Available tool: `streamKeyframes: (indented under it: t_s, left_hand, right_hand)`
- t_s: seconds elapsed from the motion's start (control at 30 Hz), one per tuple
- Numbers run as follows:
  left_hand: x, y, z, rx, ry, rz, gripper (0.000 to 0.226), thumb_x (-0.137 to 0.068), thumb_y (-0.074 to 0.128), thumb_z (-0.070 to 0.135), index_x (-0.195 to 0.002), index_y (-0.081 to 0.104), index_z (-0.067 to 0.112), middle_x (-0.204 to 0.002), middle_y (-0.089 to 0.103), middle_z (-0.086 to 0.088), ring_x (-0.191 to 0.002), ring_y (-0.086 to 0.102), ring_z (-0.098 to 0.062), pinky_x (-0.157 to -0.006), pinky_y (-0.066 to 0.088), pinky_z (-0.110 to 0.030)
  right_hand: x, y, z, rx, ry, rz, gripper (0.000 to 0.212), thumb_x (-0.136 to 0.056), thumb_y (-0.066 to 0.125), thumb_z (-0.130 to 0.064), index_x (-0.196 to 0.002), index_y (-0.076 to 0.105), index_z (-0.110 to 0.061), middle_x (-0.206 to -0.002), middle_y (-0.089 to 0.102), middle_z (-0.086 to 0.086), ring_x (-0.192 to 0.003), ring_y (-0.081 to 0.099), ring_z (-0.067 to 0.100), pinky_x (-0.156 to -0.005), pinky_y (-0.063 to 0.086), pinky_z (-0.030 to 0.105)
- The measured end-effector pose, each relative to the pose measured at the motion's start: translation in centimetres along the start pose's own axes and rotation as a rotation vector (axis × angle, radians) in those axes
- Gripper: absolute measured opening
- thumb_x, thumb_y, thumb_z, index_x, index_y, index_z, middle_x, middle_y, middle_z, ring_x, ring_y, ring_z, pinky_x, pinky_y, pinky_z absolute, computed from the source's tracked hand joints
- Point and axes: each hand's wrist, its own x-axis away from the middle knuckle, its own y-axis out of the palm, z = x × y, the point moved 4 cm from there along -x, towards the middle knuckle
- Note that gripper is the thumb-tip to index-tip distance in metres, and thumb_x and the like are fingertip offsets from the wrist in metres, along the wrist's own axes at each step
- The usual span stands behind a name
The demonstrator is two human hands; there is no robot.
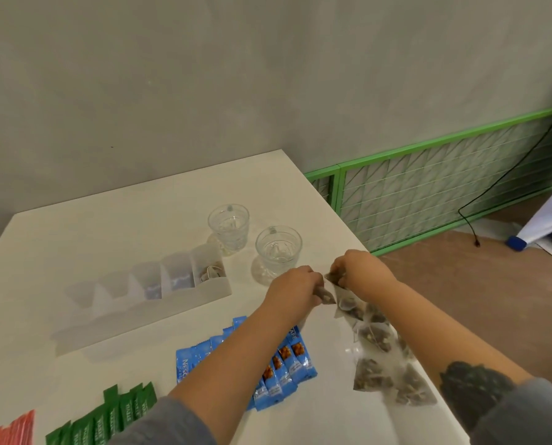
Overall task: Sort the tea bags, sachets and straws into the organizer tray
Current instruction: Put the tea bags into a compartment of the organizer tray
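Both my left hand [295, 285] and right hand [359, 271] pinch pyramid mesh tea bags [372, 340] near the white table's right edge [348, 226], with bare tabletop before the translucent compartmented organizer tray [146, 303].

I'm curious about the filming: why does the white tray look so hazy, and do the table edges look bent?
Head view: the organizer tray is translucent and soft, low in contrast against the white table; the wide-angle lens bows the table edges; lighting is even, shadows faint; the glass cups show little glare.
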Motion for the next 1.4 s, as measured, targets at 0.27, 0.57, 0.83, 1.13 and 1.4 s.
streamKeyframes:
  t_s: [0.27, 0.57, 0.83, 1.13, 1.4]
  left_hand:
    - [0.5, -0.8, -0.2, 0.103, -0.046, 0.093, 0.019, -0.093, 0.053, 0.02, -0.105, 0.062, 0.01, -0.103, 0.063, -0.01, -0.094, 0.059, -0.025, -0.072, 0.039, -0.03]
    - [2.1, -4.3, -0.5, 0.334, -0.057, 0.302, 0.01, -0.088, 0.062, 0.015, -0.092, 0.065, 0.007, -0.09, 0.067, -0.008, -0.081, 0.055, -0.016, -0.072, 0.044, -0.028]
    - [3.7, -9.4, -1.4, 0.412, -0.063, 0.47, 0.003, -0.082, 0.068, 0.011, -0.083, 0.066, 0.009, -0.079, 0.065, 0.0, -0.074, 0.057, -0.014, -0.068, 0.043, -0.023]
    - [7.2, -16.2, -4.2, 0.392, -0.071, 0.666, 0.001, -0.081, 0.069, 0.009, -0.081, 0.067, 0.009, -0.069, 0.061, 0.007, -0.067, 0.057, -0.011, -0.062, 0.039, -0.009]
    - [9.6, -18.8, -9.2, 0.303, -0.142, 0.729, 0.002, -0.083, 0.068, 0.011, -0.082, 0.067, 0.011, -0.072, 0.061, 0.006, -0.069, 0.054, -0.013, -0.06, 0.036, -0.006]
  right_hand:
    - [-0.5, -1.3, 0.2, -0.052, 0.049, 0.019, 0.034, -0.089, 0.049, 0.002, -0.115, 0.065, -0.012, -0.118, 0.065, 0.006, -0.109, 0.059, 0.024, -0.09, 0.045, 0.027]
    - [1.3, -4.4, 0.5, -0.226, -0.01, 0.353, 0.021, -0.086, 0.056, 0.0, -0.091, 0.071, -0.013, -0.09, 0.072, 0.004, -0.082, 0.063, 0.017, -0.076, 0.05, 0.026]
    - [3.7, -8.2, -2.2, -0.391, -0.064, 0.516, 0.015, -0.084, 0.064, -0.002, -0.082, 0.071, -0.015, -0.084, 0.07, 0.005, -0.082, 0.065, 0.022, -0.08, 0.055, 0.034]
    - [6.5, -11.6, -7.7, -0.513, -0.209, 0.623, 0.019, -0.081, 0.067, -0.004, -0.075, 0.068, -0.021, -0.073, 0.069, -0.004, -0.07, 0.062, 0.006, -0.06, 0.042, 0.002]
    - [8.1, -12.6, -13.0, -0.607, -0.358, 0.62, 0.02, -0.08, 0.067, 0.0, -0.077, 0.068, -0.019, -0.065, 0.063, -0.012, -0.058, 0.058, -0.003, -0.065, 0.048, 0.011]
